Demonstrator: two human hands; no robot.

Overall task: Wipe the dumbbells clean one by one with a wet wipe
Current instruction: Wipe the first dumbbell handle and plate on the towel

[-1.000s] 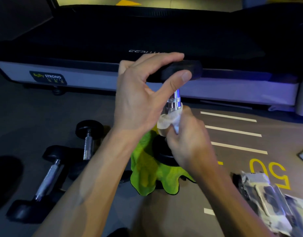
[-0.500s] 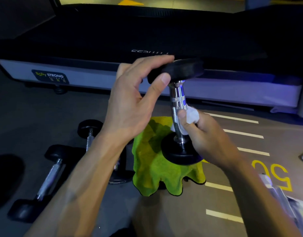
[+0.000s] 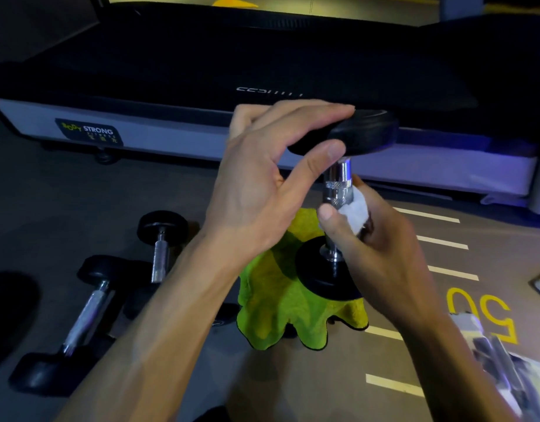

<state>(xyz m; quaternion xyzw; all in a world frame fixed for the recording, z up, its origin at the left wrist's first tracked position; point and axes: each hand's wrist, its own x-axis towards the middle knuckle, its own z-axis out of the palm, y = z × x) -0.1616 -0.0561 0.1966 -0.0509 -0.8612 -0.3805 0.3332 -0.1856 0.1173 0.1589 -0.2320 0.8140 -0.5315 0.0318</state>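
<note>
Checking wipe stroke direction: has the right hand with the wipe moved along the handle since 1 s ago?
Yes. The right hand with the wet wipe has shifted from the handle's left side round to its right, against the upright dumbbell on the green cloth.

The held dumbbell (image 3: 338, 190) has a shiny chrome handle with knurled bands and matt black rubbery heads. The wet wipe (image 3: 355, 213) looks soft white; the green cloth (image 3: 281, 303) is fuzzy.

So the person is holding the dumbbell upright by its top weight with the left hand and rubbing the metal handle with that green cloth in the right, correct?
Not quite. The head view shows the right hand rubbing the handle with a white wet wipe. The green cloth lies on the floor under the dumbbell. The left hand does hold the top weight.
</note>
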